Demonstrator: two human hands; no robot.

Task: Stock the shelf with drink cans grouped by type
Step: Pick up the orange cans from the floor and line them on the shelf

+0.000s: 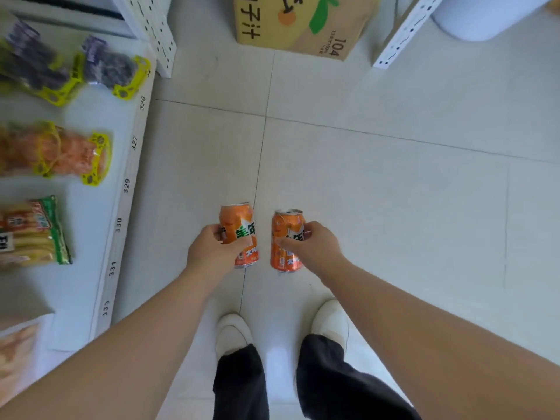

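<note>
Left hand: my left hand is wrapped round the left orange can, held upright over the floor.
Right hand: my right hand holds the right orange can, just beside the first, not touching.
Handling: I judge the cans stiff, smooth and a bit slippery, dentable if squeezed; mid-body grip suits them.
Count: two cans, same orange type; one cardboard box ahead.
Shelf: the white shelf at my left carries snack packets, no cans in view.

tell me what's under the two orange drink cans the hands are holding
Both orange drink cans, left and right, are held in the air over pale floor tiles, nothing else. The white shoes stand nearer the body. The fingers hide part of each label.
</note>
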